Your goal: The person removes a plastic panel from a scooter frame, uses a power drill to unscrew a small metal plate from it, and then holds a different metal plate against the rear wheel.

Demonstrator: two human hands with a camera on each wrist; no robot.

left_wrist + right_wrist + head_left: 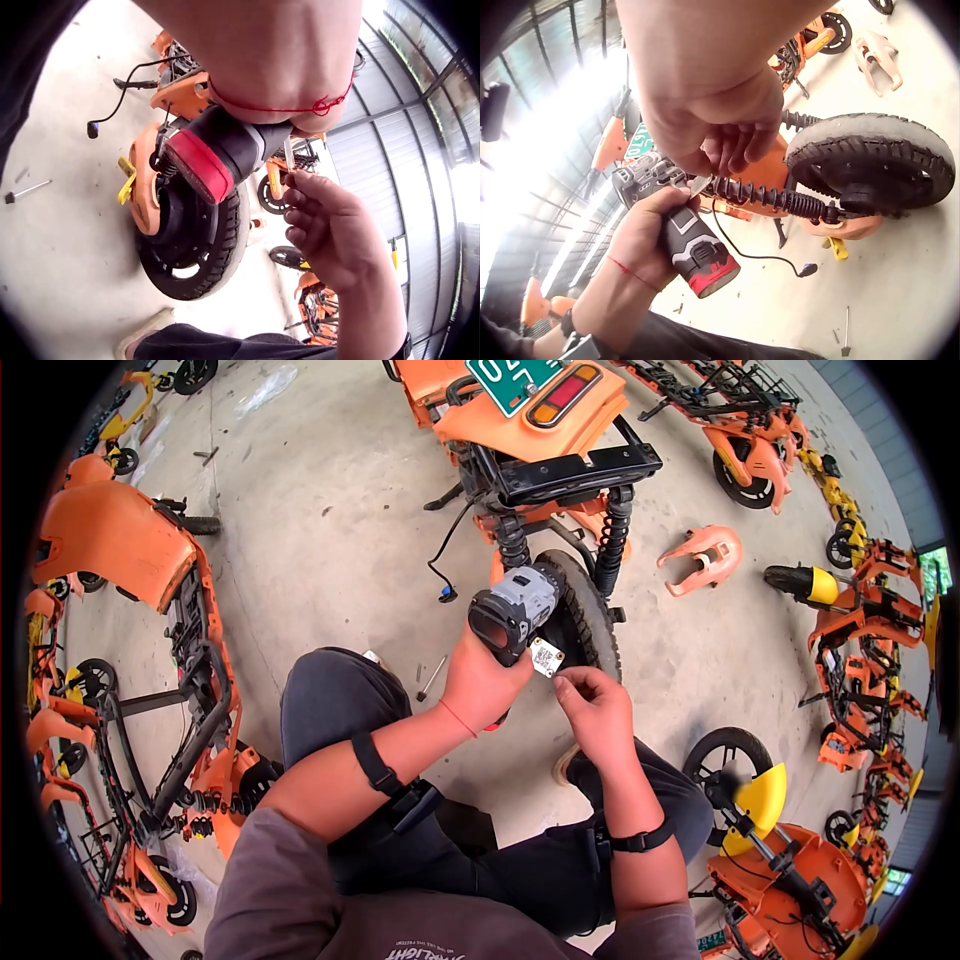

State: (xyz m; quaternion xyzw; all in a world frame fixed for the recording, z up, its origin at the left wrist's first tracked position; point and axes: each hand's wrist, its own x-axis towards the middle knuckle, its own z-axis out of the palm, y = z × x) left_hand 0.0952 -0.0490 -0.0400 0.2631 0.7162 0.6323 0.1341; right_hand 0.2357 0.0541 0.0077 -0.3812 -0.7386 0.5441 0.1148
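My left hand (487,678), a red string round its wrist, grips a grey and black cordless drill (518,605) by the handle. The drill's red-based battery (201,165) shows in the left wrist view. Just beside the drill is a small white plate (546,657) with a printed code and fasteners at its corners. My right hand (600,710) pinches the plate's near corner between thumb and forefinger, its other fingers curled in. The left thumb lies close to the plate's other edge. Behind the drill stands the rear tyre (592,610) of an orange scooter (535,435).
A screwdriver (432,678) lies on the concrete floor left of the wheel. A cable with a blue connector (447,594) hangs from the scooter. An orange fairing piece (703,560) lies to the right. Partly stripped scooters line both sides, one orange body (120,540) at left.
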